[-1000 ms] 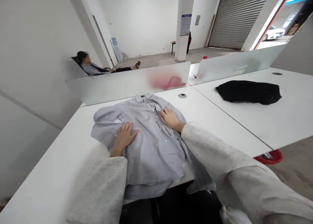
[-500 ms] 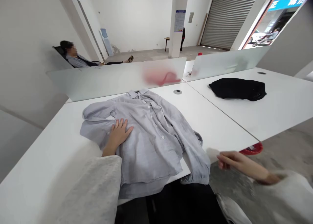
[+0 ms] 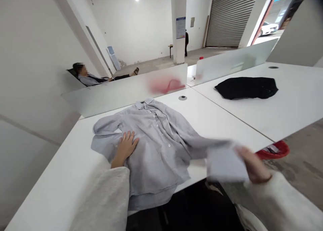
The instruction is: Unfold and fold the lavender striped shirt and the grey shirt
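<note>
A light grey button-up shirt (image 3: 151, 157) lies front up on the white desk (image 3: 63, 177), collar toward the frosted divider. Its hem hangs over the near edge. My left hand (image 3: 126, 146) rests flat on the shirt's left side, fingers spread, close to the folded sleeve there. Off to the right, my right hand (image 3: 254, 165) grips the end of the other sleeve (image 3: 224, 160) and holds it stretched outward past the desk edge. Motion blurs this hand and the cuff.
A folded black garment (image 3: 247, 88) lies on the adjoining desk to the right. Frosted dividers (image 3: 121, 93) run along the back. Below the desk edge is a red basket (image 3: 280, 150) with things inside. One person (image 3: 93, 79) reclines beyond the divider; another (image 3: 186, 42) stands by the pillar.
My right hand has taken hold of the right-hand sleeve and drawn it outward from beside the shirt. My left hand stays flat on the shirt. The camera view has shifted slightly.
</note>
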The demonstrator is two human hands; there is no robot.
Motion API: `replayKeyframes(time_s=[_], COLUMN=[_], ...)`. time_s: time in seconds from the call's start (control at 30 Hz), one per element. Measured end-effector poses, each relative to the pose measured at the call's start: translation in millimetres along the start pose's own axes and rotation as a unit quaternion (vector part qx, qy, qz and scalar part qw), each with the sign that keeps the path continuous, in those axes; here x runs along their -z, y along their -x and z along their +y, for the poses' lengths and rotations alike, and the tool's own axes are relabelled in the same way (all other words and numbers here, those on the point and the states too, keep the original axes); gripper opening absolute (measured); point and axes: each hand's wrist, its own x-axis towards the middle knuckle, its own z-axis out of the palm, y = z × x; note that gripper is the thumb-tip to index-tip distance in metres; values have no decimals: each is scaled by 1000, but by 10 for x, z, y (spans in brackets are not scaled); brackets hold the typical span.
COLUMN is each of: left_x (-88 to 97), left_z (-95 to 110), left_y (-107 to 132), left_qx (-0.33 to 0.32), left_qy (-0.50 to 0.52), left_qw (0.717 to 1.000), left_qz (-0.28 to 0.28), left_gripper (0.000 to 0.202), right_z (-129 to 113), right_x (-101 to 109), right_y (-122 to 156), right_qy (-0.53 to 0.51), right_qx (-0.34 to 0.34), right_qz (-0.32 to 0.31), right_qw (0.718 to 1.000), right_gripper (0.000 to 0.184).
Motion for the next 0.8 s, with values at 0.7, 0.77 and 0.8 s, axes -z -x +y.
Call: replayKeyframes(time_s=[0.7,0.77,0.8], left_x=[-22,-29,-34], left_z=[-30,-39,-44], left_y=[-24,-28,-31], left_qx=[-9,-9,-9], left_qy=[3,5,5], left_qw=[1000,1000,1000], left_qz=[13,11,9], left_gripper=[61,61,62], right_z=[231,103,40], right_x=[-427,-398,-358], right_y=[-466,-442,-435], right_qy=[253,62,-36], right_qx=[118,80,66], right_qz=[65,131,156], right_qw=[958,986,985], right_gripper=[36,32,31])
